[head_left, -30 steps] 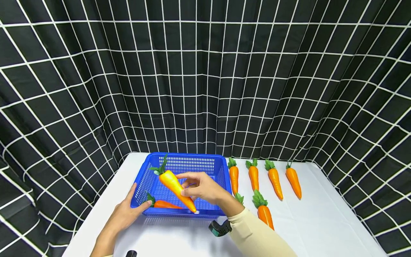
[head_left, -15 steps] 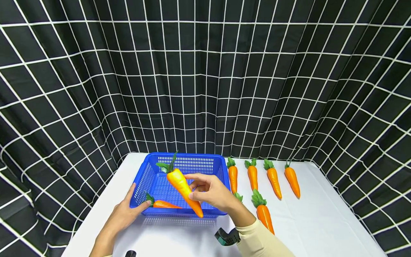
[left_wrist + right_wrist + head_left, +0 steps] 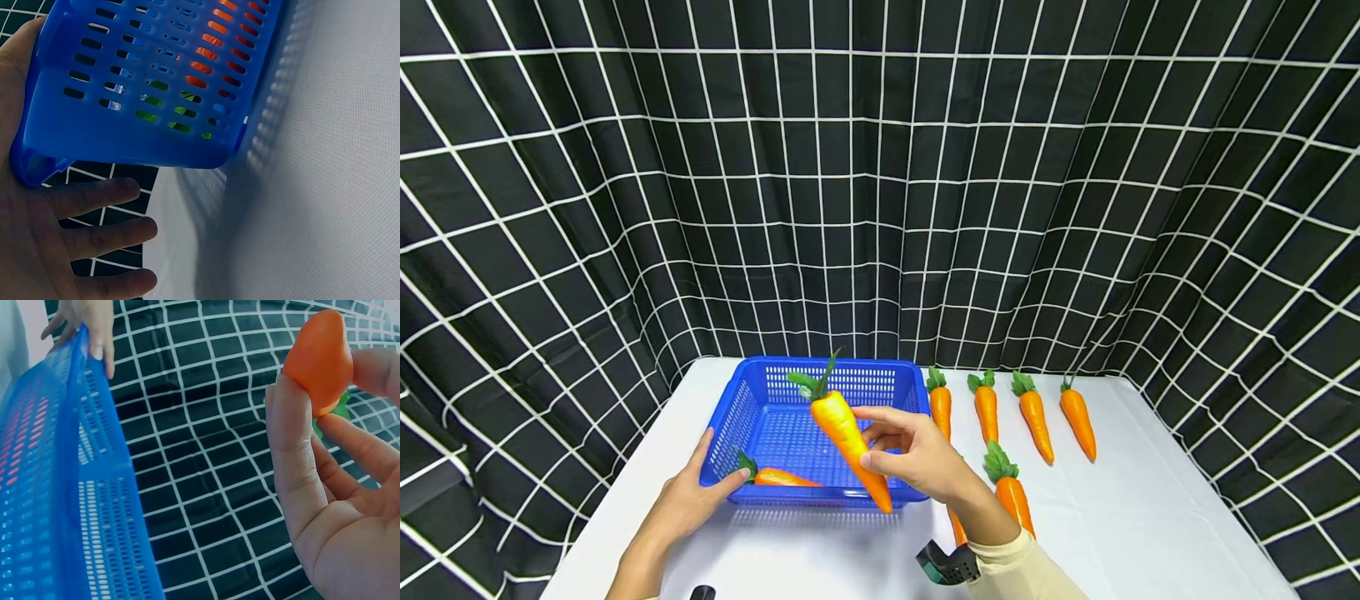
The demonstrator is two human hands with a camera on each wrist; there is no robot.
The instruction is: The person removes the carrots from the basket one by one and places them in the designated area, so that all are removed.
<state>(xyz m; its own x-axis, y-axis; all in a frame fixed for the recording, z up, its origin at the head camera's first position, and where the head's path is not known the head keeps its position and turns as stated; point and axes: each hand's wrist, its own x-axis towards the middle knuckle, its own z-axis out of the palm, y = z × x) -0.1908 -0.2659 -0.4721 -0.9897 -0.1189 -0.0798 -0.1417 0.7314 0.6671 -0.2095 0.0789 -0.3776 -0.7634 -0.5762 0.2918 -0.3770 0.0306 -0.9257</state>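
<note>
My right hand (image 3: 917, 454) pinches an orange carrot (image 3: 842, 429) between thumb and fingers, holding it tilted above the front rim of a blue plastic basket (image 3: 827, 363). Its green leaves point up to the far left and its tip down toward me. From the right wrist, the carrot (image 3: 320, 359) appears end-on, most of its leaves hidden. At the basket's front left corner rests my left hand (image 3: 681, 500), thumb on the rim; several fingers (image 3: 103, 240) lie straight and spread below it in the left wrist view. Inside the basket, a second carrot (image 3: 782, 477) lies along the front wall.
Right of the basket, a back row of carrots (image 3: 985, 408) lies on the white table (image 3: 1135, 500). Closer to me are another carrot (image 3: 1013, 500) and one partly covered by my right forearm. A black curtain (image 3: 865, 208) with white grid lines surrounds the table.
My right hand has moved rightward and slightly toward me with the carrot, whose tip now hangs past the basket's front rim. The left hand has stayed at the corner.
</note>
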